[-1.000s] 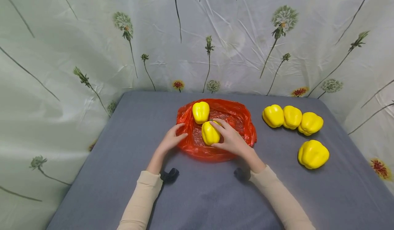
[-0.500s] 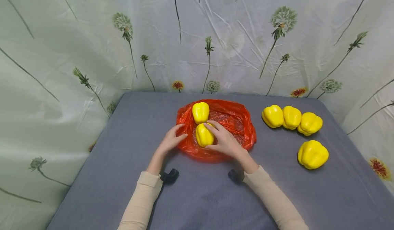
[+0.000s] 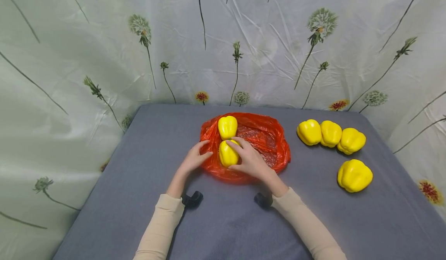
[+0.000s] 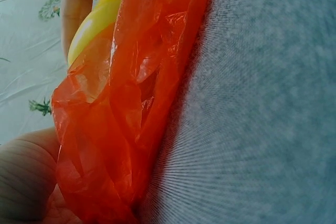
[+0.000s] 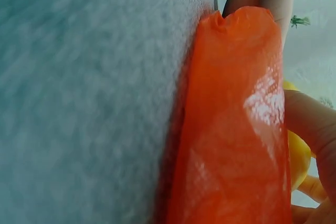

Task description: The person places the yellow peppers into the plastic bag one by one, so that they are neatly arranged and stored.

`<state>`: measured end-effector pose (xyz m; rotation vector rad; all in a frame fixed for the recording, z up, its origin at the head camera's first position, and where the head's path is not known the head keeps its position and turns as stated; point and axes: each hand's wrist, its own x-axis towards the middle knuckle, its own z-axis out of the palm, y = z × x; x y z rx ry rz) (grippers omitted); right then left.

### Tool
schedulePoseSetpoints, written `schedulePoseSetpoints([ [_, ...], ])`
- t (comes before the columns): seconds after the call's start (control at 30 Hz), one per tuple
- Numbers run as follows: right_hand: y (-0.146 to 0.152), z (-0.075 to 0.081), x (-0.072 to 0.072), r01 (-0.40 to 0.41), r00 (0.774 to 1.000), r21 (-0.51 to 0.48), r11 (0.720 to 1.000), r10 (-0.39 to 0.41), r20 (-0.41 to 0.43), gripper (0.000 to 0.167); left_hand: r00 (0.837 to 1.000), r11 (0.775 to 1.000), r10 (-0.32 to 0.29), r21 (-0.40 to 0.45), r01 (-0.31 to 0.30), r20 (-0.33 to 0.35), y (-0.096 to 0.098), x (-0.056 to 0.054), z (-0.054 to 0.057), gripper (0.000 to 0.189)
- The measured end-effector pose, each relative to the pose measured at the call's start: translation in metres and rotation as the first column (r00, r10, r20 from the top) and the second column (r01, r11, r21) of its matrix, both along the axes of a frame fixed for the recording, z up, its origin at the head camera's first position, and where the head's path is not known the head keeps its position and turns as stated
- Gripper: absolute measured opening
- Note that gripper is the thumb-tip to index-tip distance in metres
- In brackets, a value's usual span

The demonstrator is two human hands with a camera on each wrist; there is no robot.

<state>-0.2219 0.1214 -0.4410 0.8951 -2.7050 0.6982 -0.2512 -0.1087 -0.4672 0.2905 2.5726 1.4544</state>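
In the head view, my right hand (image 3: 251,159) grips a yellow bell pepper (image 3: 228,154) from its right side, thumb near and fingers over the top. That pepper is inside a red plastic bag (image 3: 283,151) spread open on the table. Another yellow bell pepper (image 3: 227,127) sits directly behind it, along the bag's left side. My left hand (image 3: 192,158) rests at the bag's left rim, thumb and fingers spread apart. In the left wrist view the bag's wall (image 4: 94,145) hides part of the left hand; in the right wrist view it covers much of the held pepper (image 5: 299,158).
To the right of the bag, three yellow bell peppers stand in a row, the middle pepper (image 3: 331,133) touching its neighbours. A single pepper (image 3: 354,176) lies nearer. Grey cloth covers the table (image 3: 156,136); a flower-printed curtain (image 3: 216,74) hangs behind it.
My right hand has moved left with the bell pepper, bringing it in front of the other pepper in the bag. The left hand has stayed at the rim.
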Motion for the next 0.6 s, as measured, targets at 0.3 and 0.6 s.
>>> schedulePoseSetpoints([
  [0.3,-0.0049,-0.0003,0.0004,0.010,1.000,0.004,1.000,-0.010,-0.014,0.078,1.000,1.000,0.001,-0.011,-0.001,-0.011,-0.0009,-0.0005,0.0005,0.055],
  [0.6,-0.0022,-0.0012,0.0004,0.011,1.000,-0.013,1.000,-0.011,0.007,0.078,1.000,1.000,0.003,-0.017,-0.003,0.002,-0.0013,-0.0015,-0.0017,0.055],
])
